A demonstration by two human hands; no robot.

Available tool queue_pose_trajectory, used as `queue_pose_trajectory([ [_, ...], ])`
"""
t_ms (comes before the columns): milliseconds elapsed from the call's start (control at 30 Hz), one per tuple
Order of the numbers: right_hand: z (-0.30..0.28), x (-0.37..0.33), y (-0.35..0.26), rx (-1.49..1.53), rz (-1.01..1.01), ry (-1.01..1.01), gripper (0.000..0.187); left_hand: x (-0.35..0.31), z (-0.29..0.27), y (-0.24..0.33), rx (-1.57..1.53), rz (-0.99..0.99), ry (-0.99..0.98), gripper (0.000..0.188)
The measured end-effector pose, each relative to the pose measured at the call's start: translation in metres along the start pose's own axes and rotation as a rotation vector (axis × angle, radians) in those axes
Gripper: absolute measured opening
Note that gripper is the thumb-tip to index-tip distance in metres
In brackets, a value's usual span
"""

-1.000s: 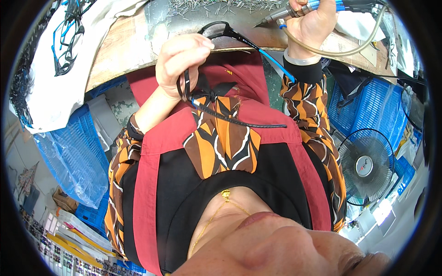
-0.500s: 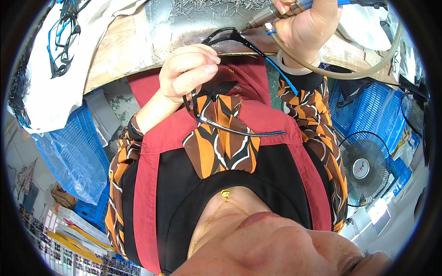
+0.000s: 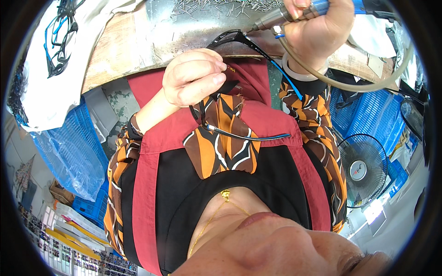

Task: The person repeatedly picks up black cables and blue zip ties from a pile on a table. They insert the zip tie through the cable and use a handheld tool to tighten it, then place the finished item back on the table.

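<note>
My left hand [image 3: 193, 78] is closed on a pair of black eyeglass frames [image 3: 258, 50] with blue on the temples. One temple stretches toward my right forearm; the other temple [image 3: 253, 137] hangs over my apron. Part of the frame is hidden behind my fingers. In my right hand [image 3: 320, 37] is a powered screwdriver [image 3: 271, 19] with a metal nose and blue body, fingers wrapped round it. Its tip meets the frame near the hinge; whether a screw sits there is too small to tell.
Small metal screws [image 3: 221, 7] lie heaped on a metal sheet [image 3: 159, 27] on the wooden bench. An air hose [image 3: 354, 86] loops from the screwdriver. More glasses frames [image 3: 60, 43] rest on white cloth [image 3: 39, 92] at left. Blue crates [image 3: 363, 112] and a fan [image 3: 361, 170] stand right.
Both hands, the frames and the screwdriver have shifted slightly right. My left hand has turned a little, hiding more of the frame. The screwdriver tip stays at the hinge area.
</note>
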State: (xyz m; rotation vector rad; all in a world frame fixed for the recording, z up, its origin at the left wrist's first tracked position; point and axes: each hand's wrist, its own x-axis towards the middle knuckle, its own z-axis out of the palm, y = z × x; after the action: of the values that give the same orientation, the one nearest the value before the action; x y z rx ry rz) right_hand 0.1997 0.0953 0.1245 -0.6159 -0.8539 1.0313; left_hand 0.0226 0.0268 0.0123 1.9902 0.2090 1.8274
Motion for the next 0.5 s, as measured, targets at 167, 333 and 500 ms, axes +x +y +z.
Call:
queue_pose_trajectory([
  [167, 0.01, -0.002, -0.008, -0.017, -0.006, 0.029, 0.017, 0.002, -0.002, 0.001, 0.01, 0.01, -0.037, 0.032],
  [333, 0.015, 0.0, -0.006, -0.003, -0.009, 0.054, 0.016, 0.004, -0.002, 0.0, 0.0, 0.009, -0.043, 0.032],
  [500, 0.014, 0.0, -0.004, 0.012, -0.001, 0.072, 0.015, 0.005, -0.003, 0.0, -0.003, 0.007, -0.056, 0.033],
])
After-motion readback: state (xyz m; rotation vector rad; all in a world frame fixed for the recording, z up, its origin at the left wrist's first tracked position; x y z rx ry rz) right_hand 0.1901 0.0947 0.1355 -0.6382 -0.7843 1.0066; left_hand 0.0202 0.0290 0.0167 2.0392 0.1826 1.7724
